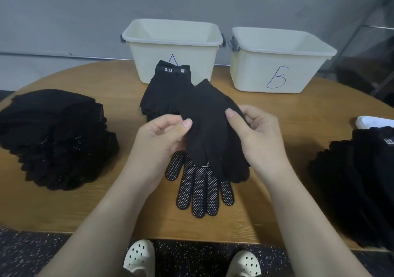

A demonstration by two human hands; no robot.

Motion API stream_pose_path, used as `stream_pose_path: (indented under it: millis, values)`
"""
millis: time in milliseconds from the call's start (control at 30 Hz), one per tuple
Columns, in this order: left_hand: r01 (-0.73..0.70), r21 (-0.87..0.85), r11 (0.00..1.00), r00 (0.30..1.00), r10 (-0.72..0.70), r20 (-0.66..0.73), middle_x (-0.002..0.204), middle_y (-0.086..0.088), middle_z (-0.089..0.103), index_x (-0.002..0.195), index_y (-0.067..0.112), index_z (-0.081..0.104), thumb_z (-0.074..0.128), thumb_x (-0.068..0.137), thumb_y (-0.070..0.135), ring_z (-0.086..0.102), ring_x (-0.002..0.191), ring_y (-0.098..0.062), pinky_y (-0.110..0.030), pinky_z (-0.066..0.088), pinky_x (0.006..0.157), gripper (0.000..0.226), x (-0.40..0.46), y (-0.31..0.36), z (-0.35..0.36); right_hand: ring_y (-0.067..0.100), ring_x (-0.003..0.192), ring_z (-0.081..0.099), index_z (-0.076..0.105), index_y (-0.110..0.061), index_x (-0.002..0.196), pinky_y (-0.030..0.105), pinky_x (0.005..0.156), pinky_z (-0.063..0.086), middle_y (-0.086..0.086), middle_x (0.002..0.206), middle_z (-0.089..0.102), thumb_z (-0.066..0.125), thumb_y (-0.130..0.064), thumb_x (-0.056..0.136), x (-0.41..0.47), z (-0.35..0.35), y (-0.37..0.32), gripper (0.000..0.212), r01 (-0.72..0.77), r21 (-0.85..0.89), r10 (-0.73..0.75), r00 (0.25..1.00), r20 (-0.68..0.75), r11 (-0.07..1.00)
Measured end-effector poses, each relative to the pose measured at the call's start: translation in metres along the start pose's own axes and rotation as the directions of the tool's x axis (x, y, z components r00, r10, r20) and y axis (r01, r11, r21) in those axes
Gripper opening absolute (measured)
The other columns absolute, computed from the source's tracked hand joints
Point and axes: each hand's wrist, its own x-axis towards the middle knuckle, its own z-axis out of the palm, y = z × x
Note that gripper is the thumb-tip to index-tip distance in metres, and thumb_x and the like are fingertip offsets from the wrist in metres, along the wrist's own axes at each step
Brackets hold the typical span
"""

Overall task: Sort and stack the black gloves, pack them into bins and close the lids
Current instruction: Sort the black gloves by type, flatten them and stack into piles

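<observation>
Wooden table [85, 212] against grey wall [64, 10]

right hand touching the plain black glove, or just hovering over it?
Touching. The head view shows the right hand pinching the plain black glove at its upper right edge, thumb pressed on top of the fabric. The left hand pinches its other edge.

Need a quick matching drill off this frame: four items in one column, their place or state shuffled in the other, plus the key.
Items
1. bin A
2. bin B
3. dotted glove
4. plain glove

Place or state
a. flat on the table, dots up, nearest the person
b. held up by the left hand and right hand
c. lid off, behind the 5.11 glove stack
d. lid off, far right of the table

Pairs: 1-c, 2-d, 3-a, 4-b
</observation>
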Motion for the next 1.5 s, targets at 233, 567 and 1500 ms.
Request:
stream_pose_path:
  millis: [233,567,1500]
  values:
    - [-0.070,-0.019,0.997,0.989,0.067,-0.133,0.064,0.012,0.067,0.099,0.013,0.068,0.062,0.100,0.012,0.066,0.065,-0.006,-0.035,0.057,0.072,0.006,0.002,0.002,-0.003,0.020,0.081,0.074,0.076,-0.014,0.093,0.035,0.075,0.059,0.006,0.086,0.079,0.065,-0.011,0.100,-0.004,-0.008,-0.002,0.014,-0.059,0.001,0.059,0.997,0.050,0.998]
    - [0.051,-0.056,0.997,0.999,-0.050,0.008,0.120,-0.010,0.075,0.122,0.007,0.072,0.059,0.102,0.017,0.071,0.115,-0.026,-0.044,0.053,0.102,0.026,-0.003,0.005,0.002,0.037,0.090,0.074,0.079,-0.013,0.097,0.054,0.079,0.058,0.018,0.095,0.077,0.063,-0.029,0.100,-0.013,-0.008,-0.009,0.022,-0.153,0.018,0.145,0.966,0.215,0.988]
    - [0.068,0.254,0.965,0.992,-0.092,0.084,0.077,0.005,0.077,0.099,0.010,0.075,0.063,0.101,0.014,0.070,0.063,-0.003,-0.012,0.050,0.057,0.012,-0.007,0.005,-0.012,0.028,0.085,0.077,0.069,-0.010,0.116,0.032,0.061,0.059,0.010,0.098,0.079,0.053,-0.012,0.106,-0.019,-0.018,0.005,0.019,-0.204,-0.170,0.264,0.814,0.517,0.964]
